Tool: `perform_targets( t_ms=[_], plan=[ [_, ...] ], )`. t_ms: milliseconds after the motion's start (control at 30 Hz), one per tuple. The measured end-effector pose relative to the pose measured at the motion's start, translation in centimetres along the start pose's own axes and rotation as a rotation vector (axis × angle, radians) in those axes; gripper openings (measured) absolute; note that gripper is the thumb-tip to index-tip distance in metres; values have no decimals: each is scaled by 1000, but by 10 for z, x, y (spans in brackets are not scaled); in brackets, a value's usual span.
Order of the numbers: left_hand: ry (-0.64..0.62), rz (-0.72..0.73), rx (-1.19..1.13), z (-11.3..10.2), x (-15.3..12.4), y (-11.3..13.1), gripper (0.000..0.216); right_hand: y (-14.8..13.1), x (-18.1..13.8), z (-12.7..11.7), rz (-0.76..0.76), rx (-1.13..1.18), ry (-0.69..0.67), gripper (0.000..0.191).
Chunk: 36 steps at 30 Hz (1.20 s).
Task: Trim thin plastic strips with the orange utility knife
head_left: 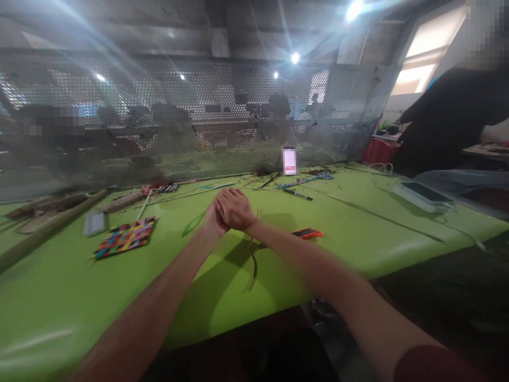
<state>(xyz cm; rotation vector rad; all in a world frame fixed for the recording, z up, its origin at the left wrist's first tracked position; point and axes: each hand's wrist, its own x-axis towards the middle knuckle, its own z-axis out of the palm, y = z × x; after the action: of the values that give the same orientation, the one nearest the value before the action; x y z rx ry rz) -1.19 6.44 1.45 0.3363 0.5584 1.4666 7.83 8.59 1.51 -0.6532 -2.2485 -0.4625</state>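
My left hand (215, 222) and my right hand (237, 208) are clasped together above the green table (191, 313). The fingers of the right wrap over the left, whose own fingers are mostly hidden. Anything between the palms is out of sight. Below and to the right, a thin curved pale strip (253, 262) lies on the table. A cutter with an orange edge (310, 233) is partly covered by my right forearm. Left of my hands is a green loop of cord or strip (193, 223).
A colourful woven square (125, 237) and a small grey box (94, 224) lie left, near long wooden pieces (51, 225). A pen (297, 194), a lit phone (289, 161) and thin sticks lie farther back, before a perforated screen (222, 127). A dark-clothed person (449, 116) is at right.
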Motion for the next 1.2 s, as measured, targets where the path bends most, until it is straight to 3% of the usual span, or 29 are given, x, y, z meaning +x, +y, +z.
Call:
perform_targets(
  t_ms=[100,200,300,500,633,700,967,1200],
  plan=[
    [61,23,10,1,1,1,30,3,5,-2,77,77,-29,28],
    [63,47,5,5,-3,2,40,10,9,-10,138,181,106,32],
    [33,56,0,11,-10,2,49,15,10,-18,73,224,211,37],
    [-27,8,17,23,-24,6,51,12,5,-15,-41,95,64,31],
    [-232,-15,21,26,-27,5,58,6,5,-22,-88,104,115,34],
    [-270,2,4,26,-26,3,56,0,5,-29,-89,118,142,33],
    [-222,81,1,35,-34,5,53,-25,6,-26,37,80,112,35],
    [-228,108,-37,34,-34,-8,42,-24,13,-21,97,89,73,36]
  ],
)
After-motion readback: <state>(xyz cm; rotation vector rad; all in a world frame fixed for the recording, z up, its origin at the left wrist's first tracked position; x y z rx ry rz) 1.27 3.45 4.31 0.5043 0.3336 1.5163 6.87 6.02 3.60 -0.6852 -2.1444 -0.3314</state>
